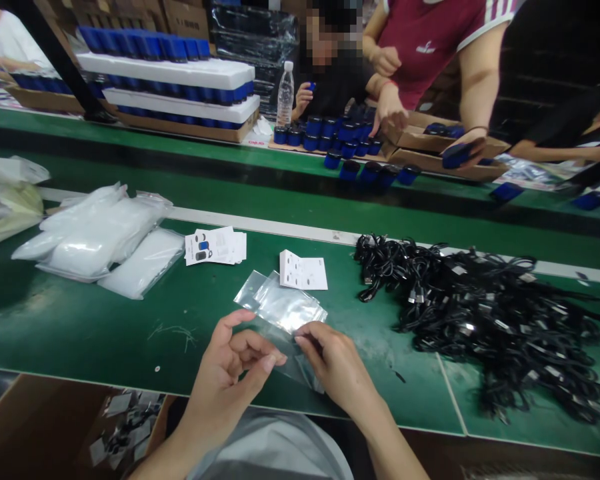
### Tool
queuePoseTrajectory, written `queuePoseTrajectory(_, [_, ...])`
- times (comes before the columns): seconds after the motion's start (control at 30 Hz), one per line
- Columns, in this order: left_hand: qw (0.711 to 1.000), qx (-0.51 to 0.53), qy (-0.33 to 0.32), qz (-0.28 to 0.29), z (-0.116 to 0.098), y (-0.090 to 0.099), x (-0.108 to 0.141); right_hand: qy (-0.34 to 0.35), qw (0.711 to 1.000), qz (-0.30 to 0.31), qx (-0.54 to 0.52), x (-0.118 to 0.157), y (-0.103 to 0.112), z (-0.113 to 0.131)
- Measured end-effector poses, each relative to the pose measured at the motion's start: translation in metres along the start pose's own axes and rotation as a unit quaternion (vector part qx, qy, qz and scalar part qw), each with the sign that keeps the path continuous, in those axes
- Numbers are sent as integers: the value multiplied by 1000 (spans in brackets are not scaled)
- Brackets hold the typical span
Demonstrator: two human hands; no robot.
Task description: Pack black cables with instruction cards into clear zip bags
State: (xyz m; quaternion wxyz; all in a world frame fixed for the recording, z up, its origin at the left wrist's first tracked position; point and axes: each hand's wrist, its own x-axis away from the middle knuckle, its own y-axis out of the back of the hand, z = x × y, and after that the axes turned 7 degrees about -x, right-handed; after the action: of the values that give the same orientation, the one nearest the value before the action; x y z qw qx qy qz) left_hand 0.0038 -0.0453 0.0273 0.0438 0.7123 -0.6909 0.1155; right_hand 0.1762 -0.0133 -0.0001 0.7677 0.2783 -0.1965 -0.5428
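Between my hands lies a clear plastic bag (300, 370), thin and hard to see against the green table. My right hand (337, 367) pinches its upper edge between thumb and forefinger. Just left of the bag, my left hand (237, 373) is curled, thumb against the fingertips and forefinger raised; whatever it pinches is too clear or small to make out. Several flat clear bags (287, 307) lie in a loose pile beyond my fingers. A folded white leaflet (305, 272) rests at the pile's far edge, with a stack of printed leaflets (213, 245) to its left.
A large heap of black USB cables (470, 313) covers the right side. Packed white bags (100, 230) lie at left. Across the green conveyor (260, 180), co-workers handle blue round-topped items (350, 170); a water bottle (285, 97) stands there. An open carton (45, 427) sits below the table edge.
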Motion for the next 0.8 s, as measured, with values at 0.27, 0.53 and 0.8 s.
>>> queuePoseTrajectory(0.27, [998, 53, 25, -26, -5, -9, -2, 4, 1000, 1, -2, -2, 1, 0])
queuePoseTrajectory(0.53, [999, 17, 11, -31, 0, -5, -4, 5, 1000, -4, -18, 0, 4, 2])
queuePoseTrajectory(0.8, [928, -363, -88, 4, 2, 6, -24, 9, 993, 13, -116, 6, 14, 16])
